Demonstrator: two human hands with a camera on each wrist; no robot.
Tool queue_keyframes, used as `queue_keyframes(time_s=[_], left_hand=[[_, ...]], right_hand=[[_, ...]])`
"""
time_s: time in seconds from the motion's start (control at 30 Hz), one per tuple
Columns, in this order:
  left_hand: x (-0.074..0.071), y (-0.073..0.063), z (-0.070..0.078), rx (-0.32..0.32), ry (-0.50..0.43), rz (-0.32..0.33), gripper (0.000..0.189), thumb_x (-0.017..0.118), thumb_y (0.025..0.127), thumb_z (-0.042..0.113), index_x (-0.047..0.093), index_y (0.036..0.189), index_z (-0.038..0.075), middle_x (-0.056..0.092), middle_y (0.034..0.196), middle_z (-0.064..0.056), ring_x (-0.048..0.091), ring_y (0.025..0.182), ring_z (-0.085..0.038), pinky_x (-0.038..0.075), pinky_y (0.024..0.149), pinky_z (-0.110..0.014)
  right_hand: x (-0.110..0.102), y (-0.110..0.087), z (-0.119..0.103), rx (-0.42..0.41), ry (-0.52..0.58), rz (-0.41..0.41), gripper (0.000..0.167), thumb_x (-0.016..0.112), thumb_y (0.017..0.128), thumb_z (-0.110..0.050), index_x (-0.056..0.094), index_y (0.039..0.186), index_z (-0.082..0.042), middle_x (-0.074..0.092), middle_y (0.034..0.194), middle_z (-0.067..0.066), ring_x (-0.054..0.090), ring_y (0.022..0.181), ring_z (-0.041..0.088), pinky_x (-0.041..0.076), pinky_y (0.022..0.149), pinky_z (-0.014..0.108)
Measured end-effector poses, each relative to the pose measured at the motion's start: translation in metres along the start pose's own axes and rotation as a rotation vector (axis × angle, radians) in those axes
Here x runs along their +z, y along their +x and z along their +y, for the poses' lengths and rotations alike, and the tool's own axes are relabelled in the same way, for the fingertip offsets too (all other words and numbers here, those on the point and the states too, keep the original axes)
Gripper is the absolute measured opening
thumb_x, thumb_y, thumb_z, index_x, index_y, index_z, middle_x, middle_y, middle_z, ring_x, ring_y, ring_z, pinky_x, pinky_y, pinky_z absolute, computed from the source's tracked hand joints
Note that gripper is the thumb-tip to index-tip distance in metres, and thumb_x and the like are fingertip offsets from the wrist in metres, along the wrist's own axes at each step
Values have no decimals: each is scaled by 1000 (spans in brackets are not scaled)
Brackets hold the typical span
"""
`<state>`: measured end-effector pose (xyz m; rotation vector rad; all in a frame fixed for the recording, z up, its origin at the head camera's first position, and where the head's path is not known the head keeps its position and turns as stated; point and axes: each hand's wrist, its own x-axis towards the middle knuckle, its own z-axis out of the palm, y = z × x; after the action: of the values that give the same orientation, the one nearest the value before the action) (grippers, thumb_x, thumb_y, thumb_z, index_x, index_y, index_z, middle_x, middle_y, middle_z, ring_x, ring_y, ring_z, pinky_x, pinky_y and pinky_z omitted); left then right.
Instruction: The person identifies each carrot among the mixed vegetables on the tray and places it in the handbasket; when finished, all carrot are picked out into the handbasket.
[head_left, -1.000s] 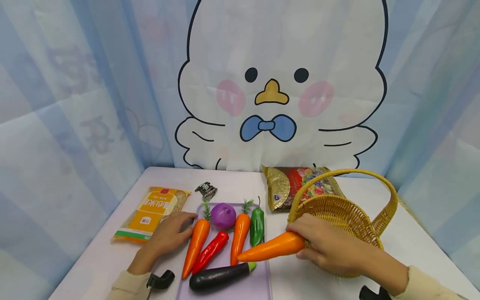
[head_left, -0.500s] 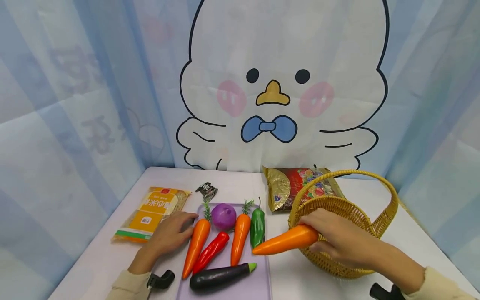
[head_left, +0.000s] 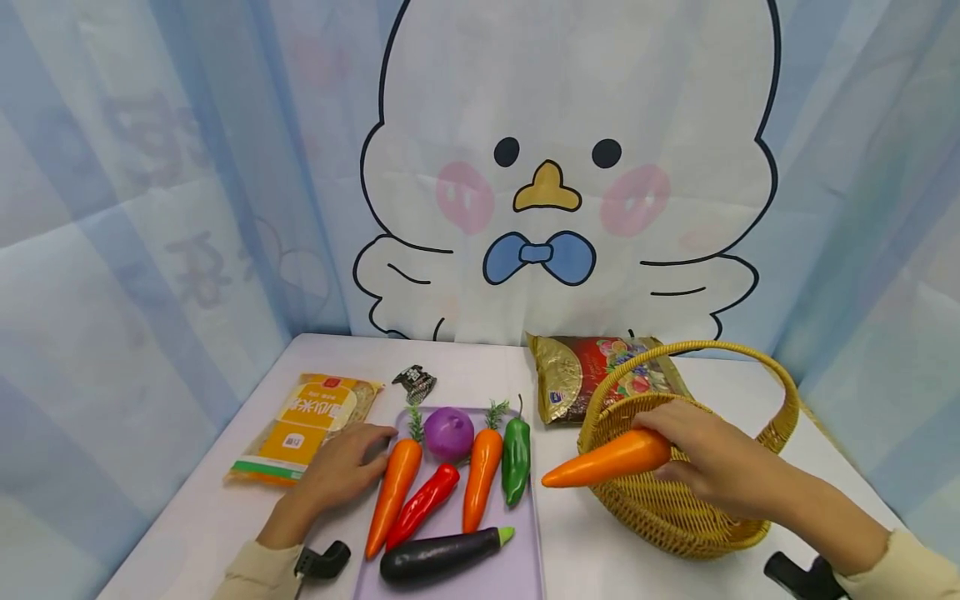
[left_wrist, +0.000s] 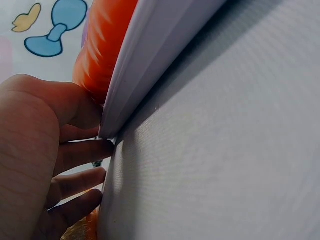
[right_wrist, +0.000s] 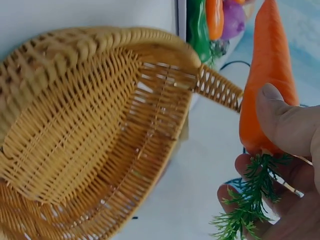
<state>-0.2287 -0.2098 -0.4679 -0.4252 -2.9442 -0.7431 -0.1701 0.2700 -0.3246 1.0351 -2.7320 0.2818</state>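
My right hand (head_left: 708, 454) pinches an orange carrot (head_left: 607, 460) near its thick end, holding it over the wicker basket (head_left: 660, 521). Green leafy tops (right_wrist: 252, 200) hang below the thumb in the right wrist view. The carrot's tip points left, towards the lilac tray (head_left: 525, 546). At the tray's left edge rests my left hand (head_left: 337, 467), its fingers loosely extended along the rim. Beside it on the tray lies another carrot (head_left: 393, 498). A red chili pepper (head_left: 423, 507), a third carrot (head_left: 482, 479), a green chili pepper (head_left: 516, 461), a purple onion (head_left: 448, 433) and an eggplant (head_left: 442, 554) share the tray.
A yellow-labelled bag of grain (head_left: 303, 425) lies left of the tray. Behind it is a small black wrapper (head_left: 415, 383). A gold and red bag (head_left: 592, 379) lies behind the basket, whose tall handle (head_left: 783, 408) arches upward. A patterned curtain (head_left: 547, 308) closes off the back.
My right hand has carried the carrot to the right, away from the tray and further over the basket. The left hand has stayed in place.
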Motion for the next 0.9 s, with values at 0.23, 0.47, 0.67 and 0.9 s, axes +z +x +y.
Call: queue_keyframes(time_s=[0.23, 0.47, 0.67, 0.9], left_hand=[[-1, 0, 1, -4, -5, -5, 39, 64, 94, 24, 66, 132, 18, 65, 134, -4, 55, 129, -30, 42, 110, -57], [-2, 0, 2, -12, -1, -8, 39, 64, 94, 24, 65, 133, 18, 65, 135, -4, 55, 130, -30, 41, 111, -57], [-1, 0, 2, -1, 4, -4, 39, 64, 94, 24, 65, 133, 17, 65, 134, -5, 55, 130, -30, 41, 111, -56], [0, 0, 1, 0, 5, -2, 39, 63, 95, 24, 65, 133, 17, 64, 135, -5, 54, 130, -30, 41, 111, -56]], right_hand=[[-9, -2, 11, 116, 31, -53, 57, 85, 77, -6, 61, 129, -12, 62, 117, -5, 58, 104, 15, 57, 91, 48], [-15, -4, 29, 149, 73, -84, 53, 83, 80, -5, 61, 128, -13, 63, 117, -2, 59, 106, 21, 54, 93, 54], [-13, -9, 44, 165, 82, -96, 55, 82, 81, -7, 61, 132, -7, 65, 120, 7, 62, 109, 30, 52, 93, 60], [-14, -10, 50, 199, 65, -117, 54, 83, 80, -6, 62, 129, -4, 66, 117, 9, 62, 107, 31, 51, 92, 61]])
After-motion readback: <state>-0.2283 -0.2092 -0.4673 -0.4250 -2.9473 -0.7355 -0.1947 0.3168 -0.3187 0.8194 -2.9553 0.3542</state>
